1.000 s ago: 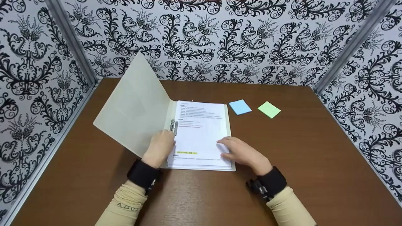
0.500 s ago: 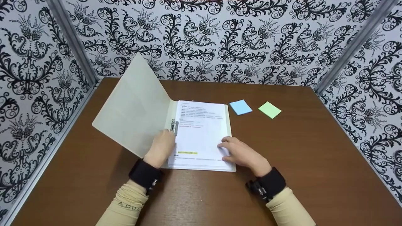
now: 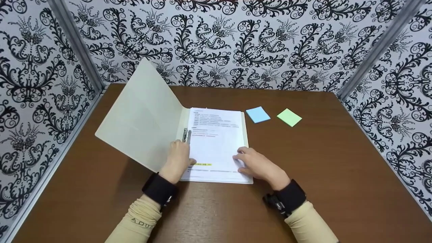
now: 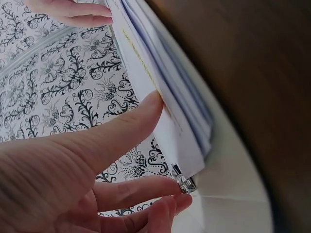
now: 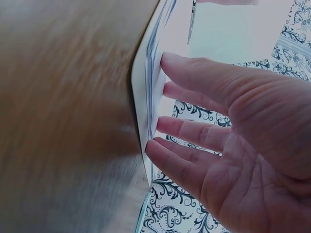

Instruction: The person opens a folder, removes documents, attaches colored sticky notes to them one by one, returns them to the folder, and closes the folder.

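A cream folder (image 3: 143, 118) lies with its cover raised at the left and a stack of printed papers (image 3: 216, 148) inside. The metal clip (image 3: 185, 134) runs along the spine side. My left hand (image 3: 179, 155) is over the spine; in the left wrist view its thumb (image 4: 141, 116) presses on the top sheet near a yellow highlighted line, while the fingertips touch the near end of the clip. At the papers' right edge, my right hand (image 3: 258, 163) rests its spread fingertips; the right wrist view shows its fingers (image 5: 194, 133) spaced along that edge.
Blue sticky notes (image 3: 258, 114) and green sticky notes (image 3: 289, 117) lie beyond the folder's right edge on the brown table (image 3: 337, 162). Walls with a black and white pattern (image 3: 216, 44) stand behind and at both sides.
My left thumb has come out over the top sheet, and the left hand has shifted slightly right. The cover leans a little further left. My right hand stays at the papers' right edge.
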The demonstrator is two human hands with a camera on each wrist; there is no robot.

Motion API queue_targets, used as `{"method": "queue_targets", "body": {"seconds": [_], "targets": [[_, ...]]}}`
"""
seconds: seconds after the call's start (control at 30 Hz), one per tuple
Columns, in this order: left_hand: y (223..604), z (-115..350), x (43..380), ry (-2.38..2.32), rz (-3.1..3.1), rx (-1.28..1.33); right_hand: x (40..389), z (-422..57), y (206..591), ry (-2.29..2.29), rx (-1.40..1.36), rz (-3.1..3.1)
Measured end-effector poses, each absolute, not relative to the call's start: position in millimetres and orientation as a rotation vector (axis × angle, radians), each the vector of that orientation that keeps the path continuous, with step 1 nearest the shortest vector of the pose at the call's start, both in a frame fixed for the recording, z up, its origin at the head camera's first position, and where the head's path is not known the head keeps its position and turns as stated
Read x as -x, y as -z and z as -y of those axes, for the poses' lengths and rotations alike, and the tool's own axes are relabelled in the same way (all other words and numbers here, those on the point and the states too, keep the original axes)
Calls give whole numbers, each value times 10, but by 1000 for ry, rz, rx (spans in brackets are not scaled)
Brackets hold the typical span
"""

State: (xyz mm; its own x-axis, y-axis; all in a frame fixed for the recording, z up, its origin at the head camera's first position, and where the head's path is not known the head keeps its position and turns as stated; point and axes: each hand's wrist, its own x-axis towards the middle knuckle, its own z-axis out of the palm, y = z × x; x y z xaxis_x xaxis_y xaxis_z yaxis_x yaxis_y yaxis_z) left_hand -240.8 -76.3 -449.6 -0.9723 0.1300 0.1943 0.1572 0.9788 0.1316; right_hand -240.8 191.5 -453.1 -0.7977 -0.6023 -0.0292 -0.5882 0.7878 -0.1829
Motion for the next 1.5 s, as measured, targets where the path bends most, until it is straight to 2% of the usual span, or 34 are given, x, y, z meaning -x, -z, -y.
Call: {"method": "queue_targets", "body": {"seconds": [0.57,1.0,1.3,1.5], "targets": [[4528,759,2419,305,2938,222,2376,-1914,4507,216,944,-2889],[4489,791,2376,28,2832,305,2380,-1928,4517,233,1007,-2896],[4373,878,2398,358,2762,261,2378,-1916,4504,282,952,-2873],[4407,838,2453,414,2747,331,2379,-1923,4506,283,962,-2875]]}}
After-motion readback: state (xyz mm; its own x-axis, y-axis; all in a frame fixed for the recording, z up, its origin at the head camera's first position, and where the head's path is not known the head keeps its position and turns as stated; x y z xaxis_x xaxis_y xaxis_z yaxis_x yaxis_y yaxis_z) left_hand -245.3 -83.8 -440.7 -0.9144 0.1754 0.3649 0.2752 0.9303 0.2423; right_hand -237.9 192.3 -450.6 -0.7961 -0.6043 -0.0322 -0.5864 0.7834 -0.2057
